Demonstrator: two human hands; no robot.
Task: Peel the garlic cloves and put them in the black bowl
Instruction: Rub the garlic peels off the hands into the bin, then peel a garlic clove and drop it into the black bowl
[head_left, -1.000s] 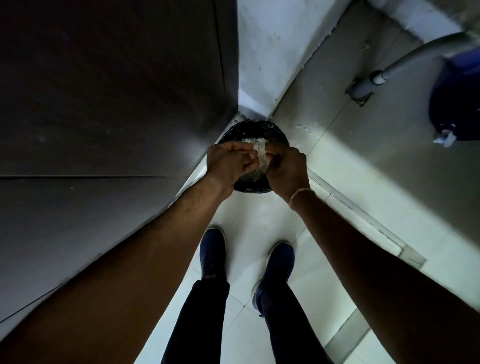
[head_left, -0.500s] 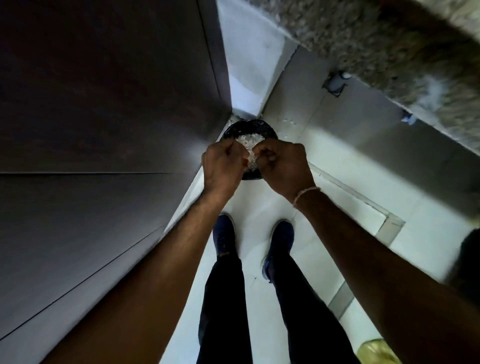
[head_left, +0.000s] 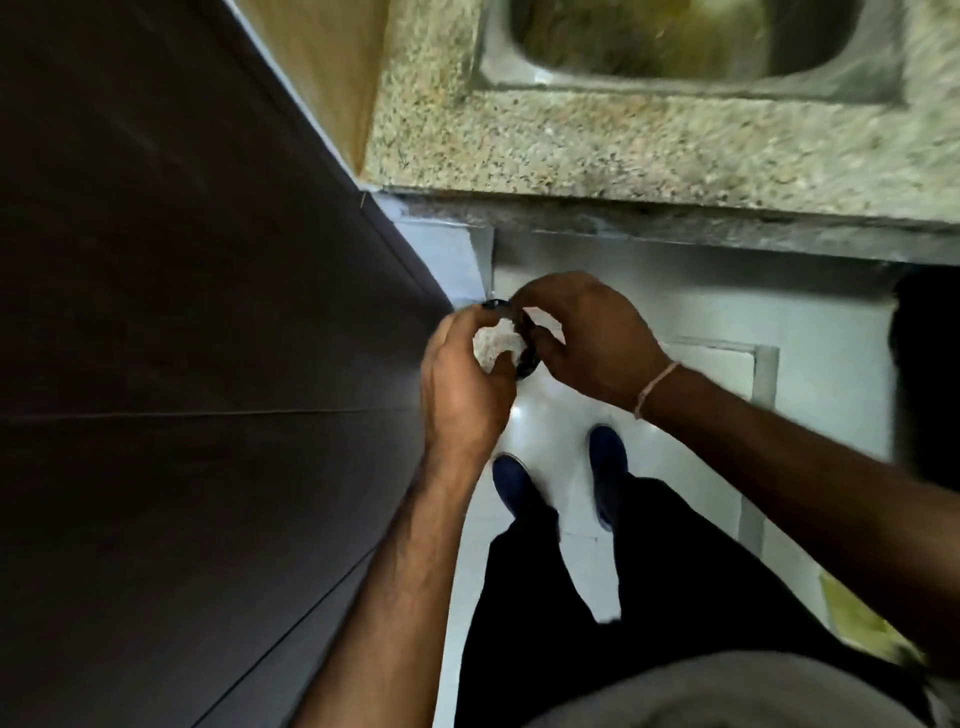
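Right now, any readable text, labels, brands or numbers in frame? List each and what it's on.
None. No text, label, brand or number shows anywhere in the head view.
The speckled stone counter, the steel sink and the dark panel are bare of print.
The white papery clump in the left hand is unmarked; the right hand hides nothing legible.

The single head camera looks steeply down, close above both hands, at the floor (head_left: 550, 415) below the counter's (head_left: 623, 150) front edge.
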